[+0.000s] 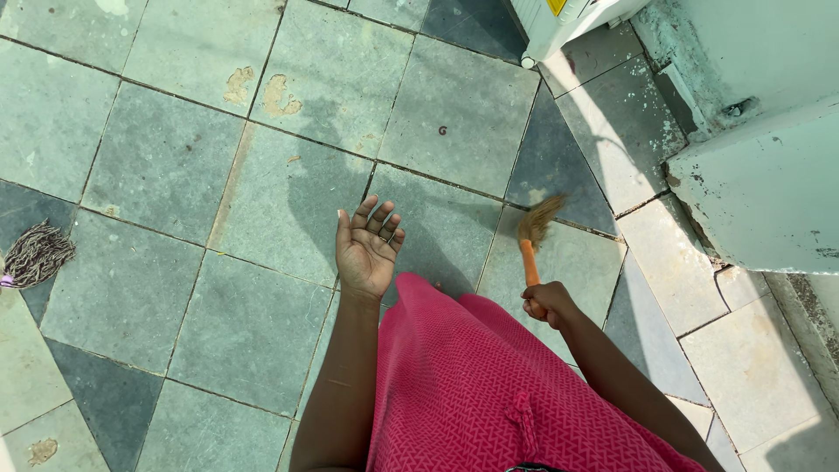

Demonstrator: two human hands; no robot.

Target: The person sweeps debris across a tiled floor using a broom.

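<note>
Broom point(533, 236) bristles blurred; handle end hidden in the right hand point(546, 304), which is closed around the orange handle. Left hand point(367, 249) spread, empty, well left of the broom, above the tiled floor point(157, 166).

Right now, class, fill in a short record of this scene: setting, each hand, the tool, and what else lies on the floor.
Setting: tiled stone floor in sunlight, seen from above
Right hand: closed around the orange handle of a small broom
Broom: bristles down at the floor, blurred
Left hand: open, fingers spread, holding nothing
Clothing: pink garment between the arms
Far left: a second bundle of bristles lying on the tiles
Upper right: pale painted wall with chipped paint
</note>
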